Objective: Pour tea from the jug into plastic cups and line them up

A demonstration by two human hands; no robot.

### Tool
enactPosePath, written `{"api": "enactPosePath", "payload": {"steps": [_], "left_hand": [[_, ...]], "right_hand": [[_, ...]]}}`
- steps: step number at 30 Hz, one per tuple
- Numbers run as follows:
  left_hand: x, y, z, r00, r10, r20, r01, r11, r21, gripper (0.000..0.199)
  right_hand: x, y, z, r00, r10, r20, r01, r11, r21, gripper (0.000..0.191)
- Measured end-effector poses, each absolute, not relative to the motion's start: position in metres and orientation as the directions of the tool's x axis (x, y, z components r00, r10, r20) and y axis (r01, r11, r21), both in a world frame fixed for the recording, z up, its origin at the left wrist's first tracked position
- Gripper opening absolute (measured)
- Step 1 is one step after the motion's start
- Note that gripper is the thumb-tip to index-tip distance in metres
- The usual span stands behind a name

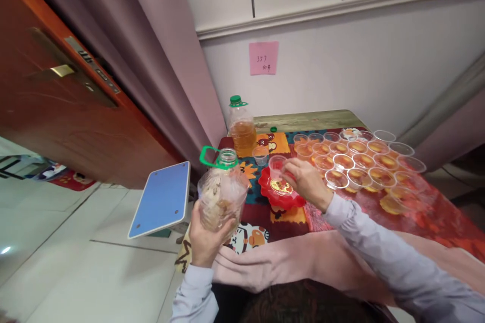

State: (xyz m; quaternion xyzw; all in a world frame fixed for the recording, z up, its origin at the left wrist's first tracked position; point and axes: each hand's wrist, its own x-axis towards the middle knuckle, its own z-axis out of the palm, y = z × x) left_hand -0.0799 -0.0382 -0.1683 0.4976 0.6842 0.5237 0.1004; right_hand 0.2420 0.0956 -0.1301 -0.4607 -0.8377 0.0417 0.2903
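My left hand [206, 237] is wrapped round a large clear plastic jug [223, 197] with a green carry handle and no cap on its neck. The jug stands roughly upright; how much liquid is in it I cannot tell. Over a red scalloped plate [267, 194], my right hand [305, 179] pinches a small clear plastic cup [278, 165] by its side. Another clear cup [259, 155] stands just to the left of the plate. To the right of my right hand, rows of clear cups [358, 161] hold amber liquid.
A second jug [243, 131], green-capped and part full of amber liquid, stands at the back left of the table. A green cap [273, 129] lies behind the plate. A blue stool [162, 199] and a wooden door [76, 101] are to the left.
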Motion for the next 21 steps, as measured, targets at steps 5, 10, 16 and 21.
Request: {"api": "enactPosePath", "payload": {"steps": [5,10,16,21], "left_hand": [[-0.089,-0.025,-0.136,-0.173,0.895,0.412,0.824,-0.098,0.559,0.1],[-0.088,-0.018,-0.105,0.008,0.916,0.401,0.935,-0.148,0.321,0.093],[-0.077,-0.017,-0.073,0.141,0.916,0.377,0.978,-0.188,0.091,0.086],[-0.065,-0.014,-0.057,0.223,0.909,0.351,0.975,-0.206,-0.086,0.082]], "right_hand": [[0.251,0.073,-0.187,-0.389,0.845,0.368,0.783,0.514,-0.35,0.011],[0.259,0.067,-0.194,-0.34,0.845,0.414,0.777,0.5,-0.382,0.037],[0.277,0.041,-0.203,-0.007,0.82,0.572,0.684,0.421,-0.596,0.049],[0.286,0.009,-0.215,0.071,0.892,0.446,0.537,0.342,-0.771,0.037]]}}
